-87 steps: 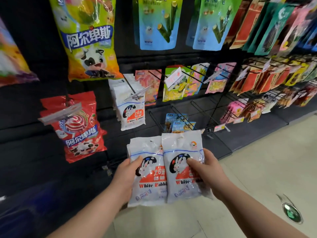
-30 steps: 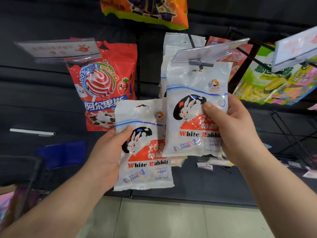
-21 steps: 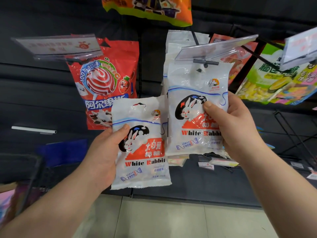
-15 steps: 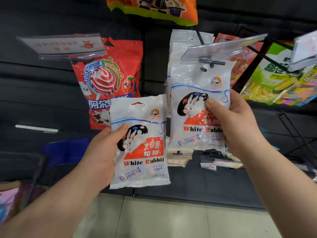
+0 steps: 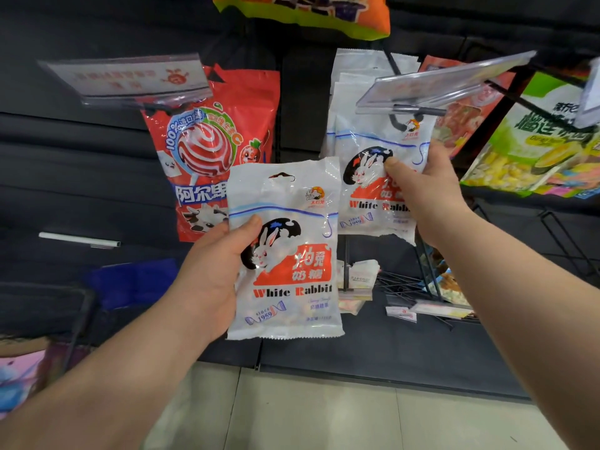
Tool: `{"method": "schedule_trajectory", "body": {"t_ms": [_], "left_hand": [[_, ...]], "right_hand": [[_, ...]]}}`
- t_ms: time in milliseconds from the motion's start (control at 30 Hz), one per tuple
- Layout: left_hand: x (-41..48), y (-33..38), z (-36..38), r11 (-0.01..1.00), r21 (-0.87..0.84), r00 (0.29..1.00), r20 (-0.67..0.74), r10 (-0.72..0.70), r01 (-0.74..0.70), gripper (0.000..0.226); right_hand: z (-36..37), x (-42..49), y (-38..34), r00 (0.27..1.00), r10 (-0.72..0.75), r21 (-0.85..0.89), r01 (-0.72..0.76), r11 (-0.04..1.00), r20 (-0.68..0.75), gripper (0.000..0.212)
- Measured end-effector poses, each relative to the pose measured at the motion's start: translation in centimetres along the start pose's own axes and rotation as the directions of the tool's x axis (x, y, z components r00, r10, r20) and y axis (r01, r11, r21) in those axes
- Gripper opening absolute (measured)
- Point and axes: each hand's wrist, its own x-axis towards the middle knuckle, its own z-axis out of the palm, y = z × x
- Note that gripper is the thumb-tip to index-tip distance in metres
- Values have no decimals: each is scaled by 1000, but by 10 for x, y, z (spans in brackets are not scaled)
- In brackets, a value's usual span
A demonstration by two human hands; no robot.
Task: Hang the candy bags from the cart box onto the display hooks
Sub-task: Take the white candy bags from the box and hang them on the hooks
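My left hand (image 5: pixel 207 277) grips a white White Rabbit candy bag (image 5: pixel 292 274) upright, low and in front of the display. My right hand (image 5: pixel 422 196) grips a second White Rabbit bag (image 5: pixel 367 134), raised so its top hole sits at the tip of the display hook (image 5: pixel 418 110) under a clear price tag holder (image 5: pixel 444 81). Several identical white bags (image 5: pixel 357 69) hang behind it on the same hook.
A red lollipop candy bag (image 5: pixel 220 151) hangs to the left under another price tag holder (image 5: pixel 126 79). An orange bag (image 5: pixel 324 14) hangs above, green-yellow bags (image 5: pixel 535 147) to the right. Bare wire hooks (image 5: pixel 402 284) jut out below. A cart edge (image 5: pixel 81 316) shows lower left.
My right hand has lifted its bag up to the hook tip, the hole now at the hook. My left hand has kept its bag low and shifted it slightly right.
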Motion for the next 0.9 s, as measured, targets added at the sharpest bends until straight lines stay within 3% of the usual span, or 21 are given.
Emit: {"method": "schedule_trajectory", "body": {"t_ms": [200, 267, 300, 367, 467, 667, 800, 900], "left_hand": [[-5, -2, 13, 1000, -1, 999, 39, 1, -1, 27], [-6, -4, 20, 1000, -1, 999, 52, 5, -5, 27], [-6, -6, 23, 1000, 0, 998, 61, 7, -7, 26], [-6, -10, 31, 1000, 11, 996, 91, 11, -12, 22], [-5, -17, 43, 999, 41, 986, 167, 25, -32, 16], [-1, -26, 61, 997, 21, 941, 333, 58, -69, 42], [5, -17, 69, 990, 73, 913, 401, 79, -117, 45], [12, -6, 79, 978, 65, 917, 364, 161, -197, 38]], "right_hand": [[-16, -13, 7, 994, -6, -259, -21, 966, -105, 45], [-21, -31, 8, 984, -102, -298, 55, 953, -146, 34], [-22, -42, 7, 984, -123, -283, 82, 956, -131, 25], [-19, -65, 7, 999, -31, -144, 32, 989, 10, 12], [-16, -87, 3, 957, 137, 122, -172, 977, 254, 25], [-20, -88, -6, 993, 101, 320, -117, 940, 66, 12], [-26, -81, -9, 999, 28, 370, -36, 928, 26, 11], [-28, -76, -11, 999, -12, 404, -7, 915, 43, 10]]}}
